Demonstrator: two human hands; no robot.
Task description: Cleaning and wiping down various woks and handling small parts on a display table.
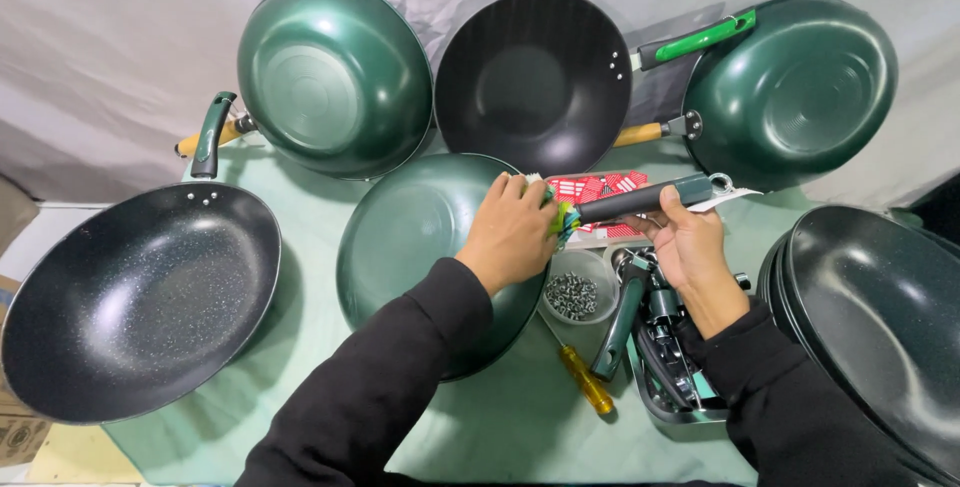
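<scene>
Fingers of the right hand (688,239) wrap a dark pan handle (640,198) at frame centre; the left hand (512,229) grips its end against the upturned green pan (415,237).

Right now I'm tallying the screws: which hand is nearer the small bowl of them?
Right. The right hand sits just right of the bowl of screws; the left hand rests up-left on the upturned green pan.

flat red-and-white package (598,188) lies behind the hands; white tag (728,199) beside it.
</scene>
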